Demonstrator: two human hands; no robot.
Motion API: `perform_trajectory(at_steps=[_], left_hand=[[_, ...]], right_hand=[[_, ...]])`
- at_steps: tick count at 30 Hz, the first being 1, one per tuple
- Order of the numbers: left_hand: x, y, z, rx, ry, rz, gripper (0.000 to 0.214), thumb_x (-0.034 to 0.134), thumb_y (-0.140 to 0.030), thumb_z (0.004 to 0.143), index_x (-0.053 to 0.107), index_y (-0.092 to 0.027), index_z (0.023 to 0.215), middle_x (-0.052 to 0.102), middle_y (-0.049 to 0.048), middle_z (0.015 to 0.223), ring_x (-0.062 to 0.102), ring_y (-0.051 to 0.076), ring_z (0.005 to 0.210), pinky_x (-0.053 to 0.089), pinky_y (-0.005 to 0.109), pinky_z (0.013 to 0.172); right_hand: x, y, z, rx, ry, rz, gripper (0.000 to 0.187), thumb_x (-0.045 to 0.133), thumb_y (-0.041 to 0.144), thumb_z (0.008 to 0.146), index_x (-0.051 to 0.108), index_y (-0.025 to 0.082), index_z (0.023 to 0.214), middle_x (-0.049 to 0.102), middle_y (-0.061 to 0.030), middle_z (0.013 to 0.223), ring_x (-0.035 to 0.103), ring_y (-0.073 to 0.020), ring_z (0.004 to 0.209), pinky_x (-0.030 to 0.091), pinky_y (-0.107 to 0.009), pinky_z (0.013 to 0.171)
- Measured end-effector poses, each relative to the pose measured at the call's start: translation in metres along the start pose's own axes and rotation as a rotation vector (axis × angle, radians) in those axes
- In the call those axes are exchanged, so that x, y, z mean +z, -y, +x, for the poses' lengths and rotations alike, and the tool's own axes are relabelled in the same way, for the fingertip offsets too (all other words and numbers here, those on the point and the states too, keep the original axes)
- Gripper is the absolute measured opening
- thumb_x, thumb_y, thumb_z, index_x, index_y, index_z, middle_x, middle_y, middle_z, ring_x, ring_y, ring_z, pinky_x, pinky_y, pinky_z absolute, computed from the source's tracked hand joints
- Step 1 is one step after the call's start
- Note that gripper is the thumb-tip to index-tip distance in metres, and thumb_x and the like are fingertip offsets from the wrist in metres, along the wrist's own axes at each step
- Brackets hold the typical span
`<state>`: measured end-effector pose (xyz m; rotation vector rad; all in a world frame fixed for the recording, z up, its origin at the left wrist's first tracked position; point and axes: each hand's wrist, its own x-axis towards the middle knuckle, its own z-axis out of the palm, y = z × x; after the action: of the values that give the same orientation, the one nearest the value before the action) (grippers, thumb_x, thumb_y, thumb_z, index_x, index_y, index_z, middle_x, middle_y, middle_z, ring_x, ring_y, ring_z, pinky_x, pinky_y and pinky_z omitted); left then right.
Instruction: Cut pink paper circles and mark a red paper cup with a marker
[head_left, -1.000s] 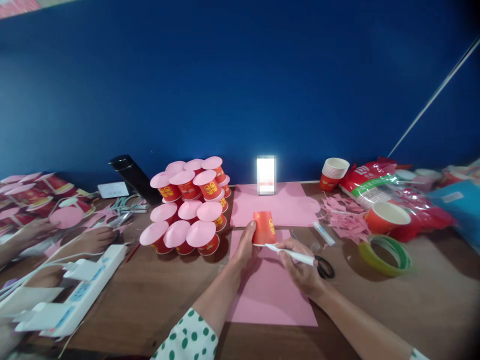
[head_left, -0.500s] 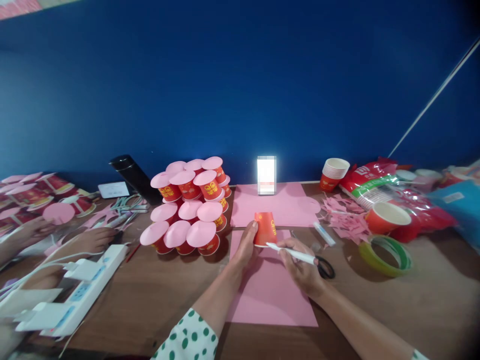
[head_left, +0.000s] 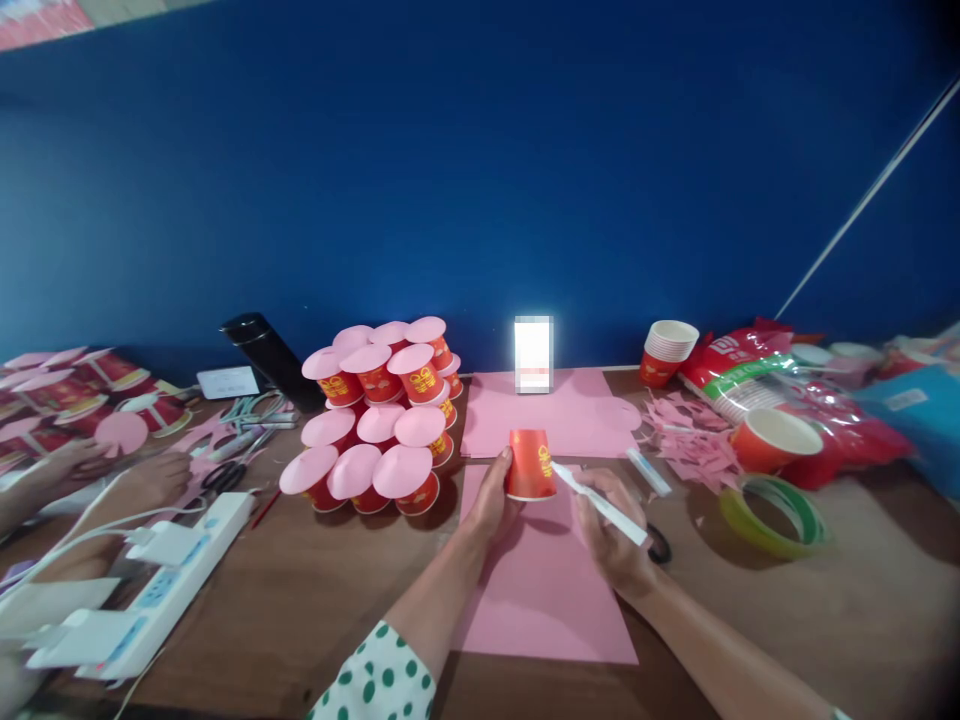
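A red paper cup with yellow print is turned upside down above a pink paper sheet. My left hand grips its left side, fingers partly hidden behind it. In my right hand is a white pen-like tube, its pointed tip at or very near the cup's right side; I cannot tell whether it touches. Dark scissor handles show just beyond the right hand. Left of my hands, upturned red cups topped with pink paper discs stand stacked in rows.
At right lie green-yellow tape, a tilted cup, pink scraps and red plastic packaging. Stacked cups and a bright phone-like screen stand behind. At left are a power strip, black flask and another person's hands.
The tube's tip has moved from the cup's lower rim up to its right side, and the tube tilts more steeply. At left, the other person's hands have shifted, uncovering dark scissor handles.
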<state>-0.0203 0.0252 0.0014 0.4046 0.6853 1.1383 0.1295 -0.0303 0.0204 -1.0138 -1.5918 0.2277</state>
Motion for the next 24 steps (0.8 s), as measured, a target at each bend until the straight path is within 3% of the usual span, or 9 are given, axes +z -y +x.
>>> perform_trajectory(at_steps=[5, 10, 24], left_hand=[[-0.001, -0.001, 0.001, -0.014, -0.066, 0.018, 0.031, 0.065, -0.042, 0.079, 0.067, -0.014, 0.093, 0.072, 0.0093, 0.09, 0.066, 0.025, 0.096, 0.049, 0.034, 0.089], [-0.002, 0.0, 0.0, -0.047, -0.128, 0.024, 0.03, 0.067, -0.043, 0.077, 0.067, -0.016, 0.089, 0.072, 0.0066, 0.082, 0.067, 0.024, 0.09, 0.051, 0.031, 0.084], [-0.008, 0.005, 0.001, -0.044, -0.091, 0.073, 0.036, 0.064, -0.05, 0.078, 0.067, -0.017, 0.09, 0.071, 0.005, 0.082, 0.066, 0.021, 0.085, 0.048, 0.029, 0.081]], right_hand=[[0.002, -0.009, 0.001, 0.002, -0.009, 0.004, 0.022, 0.051, 0.014, 0.09, 0.054, 0.021, 0.111, 0.064, -0.0098, 0.098, 0.063, -0.0234, 0.09, 0.054, -0.041, 0.077], [0.002, -0.013, 0.003, -0.01, -0.046, -0.022, 0.022, 0.05, 0.017, 0.091, 0.056, 0.022, 0.111, 0.064, -0.0096, 0.098, 0.063, -0.0238, 0.089, 0.053, -0.042, 0.078], [0.005, -0.015, -0.001, -0.082, -0.009, -0.037, 0.022, 0.049, 0.017, 0.09, 0.057, 0.021, 0.111, 0.062, -0.0092, 0.096, 0.062, -0.0233, 0.089, 0.052, -0.039, 0.076]])
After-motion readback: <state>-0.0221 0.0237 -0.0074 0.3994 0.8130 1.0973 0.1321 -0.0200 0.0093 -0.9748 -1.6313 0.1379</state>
